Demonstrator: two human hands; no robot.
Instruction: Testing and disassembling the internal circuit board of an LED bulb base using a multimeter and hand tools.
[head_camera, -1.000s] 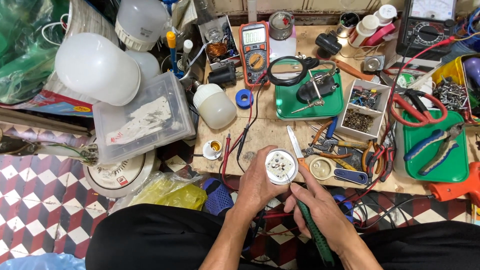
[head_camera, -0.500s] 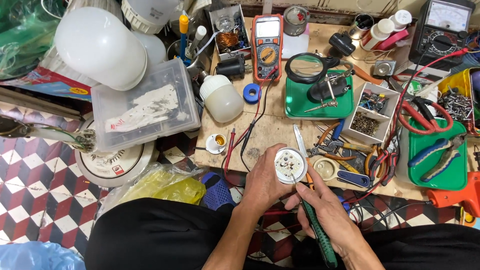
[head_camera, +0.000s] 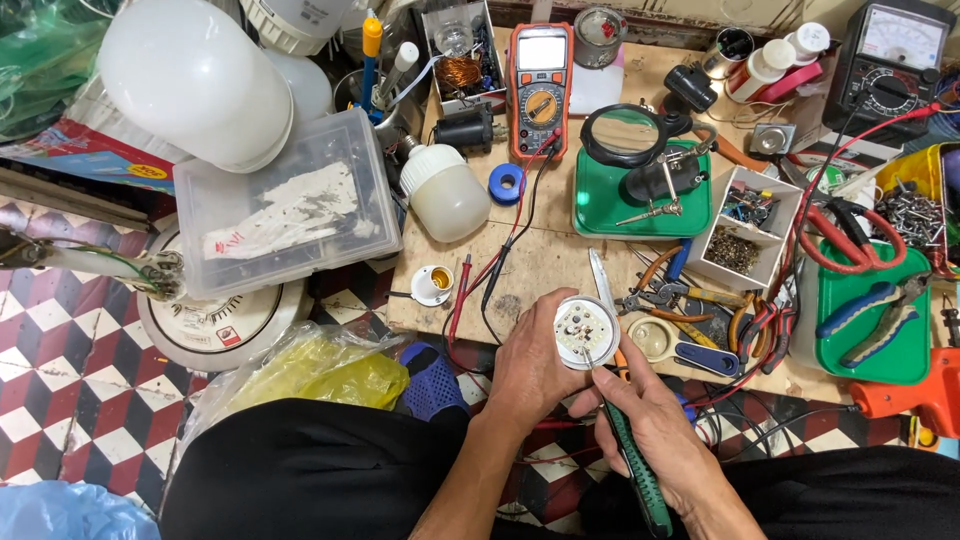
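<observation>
L hand (head_camera: 530, 372) fingers curled round white round LED board (head_camera: 586, 331), just below green tray (head_camera: 600, 210); R hand (head_camera: 655, 440) pinching green-handled tool (head_camera: 632, 465), tip on board

From where I sit, the one bare patch of the wooden surface (head_camera: 560, 262) lies at centre frame, just above my left hand (head_camera: 530, 372) and right hand (head_camera: 655, 435). It is crossed by red and black probe leads (head_camera: 500, 250), so a hand passes only over them. To its left stand the small white lamp socket (head_camera: 432, 284) and the white bulb with frosted dome (head_camera: 445, 193). Above it the flat green tray with magnifier stand (head_camera: 600, 205) blocks the way. To the right, the heap of pliers with coloured handles (head_camera: 700, 310) lies just beside my hands. Upper left, the clear plastic lidded box (head_camera: 285, 205) overhangs the edge.
</observation>
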